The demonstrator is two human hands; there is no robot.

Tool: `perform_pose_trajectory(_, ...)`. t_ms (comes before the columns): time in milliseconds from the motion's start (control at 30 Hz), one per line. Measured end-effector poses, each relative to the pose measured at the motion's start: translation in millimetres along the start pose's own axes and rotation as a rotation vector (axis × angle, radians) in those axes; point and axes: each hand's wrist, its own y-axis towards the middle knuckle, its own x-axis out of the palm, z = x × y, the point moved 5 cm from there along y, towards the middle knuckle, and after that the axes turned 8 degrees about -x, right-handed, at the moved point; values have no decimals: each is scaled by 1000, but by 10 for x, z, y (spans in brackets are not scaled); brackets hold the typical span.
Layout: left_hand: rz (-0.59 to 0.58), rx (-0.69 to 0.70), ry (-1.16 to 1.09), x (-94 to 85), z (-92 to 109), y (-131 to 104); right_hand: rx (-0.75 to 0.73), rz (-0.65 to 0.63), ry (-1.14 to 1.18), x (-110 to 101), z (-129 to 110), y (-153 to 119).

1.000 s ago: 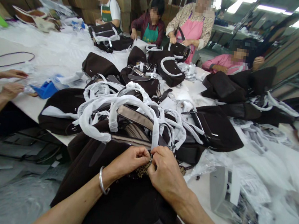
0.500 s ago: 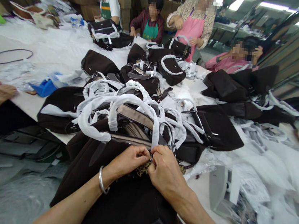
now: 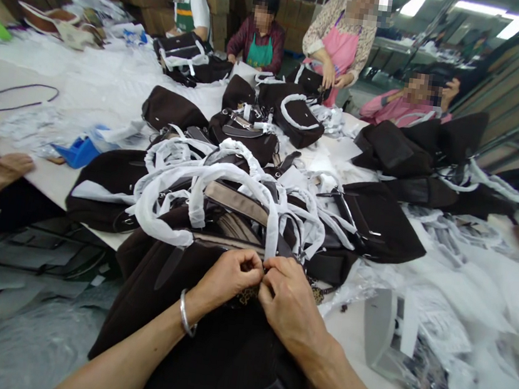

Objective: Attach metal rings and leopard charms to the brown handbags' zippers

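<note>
A dark brown handbag [image 3: 221,354] lies in front of me, its handle [image 3: 157,220] wrapped in white paper. At the bag's top edge, near the foot of the handle, my left hand [image 3: 233,276] and my right hand [image 3: 288,292] meet with fingertips pinched. What they pinch is small and hidden by the fingers. Below and between the hands shows a bit of leopard-print material [image 3: 247,295]. A silver bangle [image 3: 186,315] circles my left wrist.
More dark handbags [image 3: 383,222] with white-wrapped handles crowd the table. A blue tape dispenser [image 3: 80,152] stands at left, near another person's hand [image 3: 12,167]. Clear plastic and a grey box [image 3: 380,329] lie at right. Several people work across the table.
My hands stay pinched at the same spot, with the left wrist slightly shifted right. Across the table, the person in the pink apron has lowered a hand to a bag. The hands at far left have moved apart.
</note>
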Motion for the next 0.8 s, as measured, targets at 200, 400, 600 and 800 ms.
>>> perform_pose_trajectory(200,11,-4,-105,-9,-72,45,-11,152,136,-163,64,-90)
perform_pose_trajectory(400,-11,-141,-280,13,-166,86,-58,34,104,-188,121,-109)
perform_pose_trajectory(600,40,-126,-298,17,-103,41,-95,-11,130,-190,95,-98)
perform_pose_trajectory(800,81,-141,-294,27,-162,55,-163,-84,69,-153,82,-94)
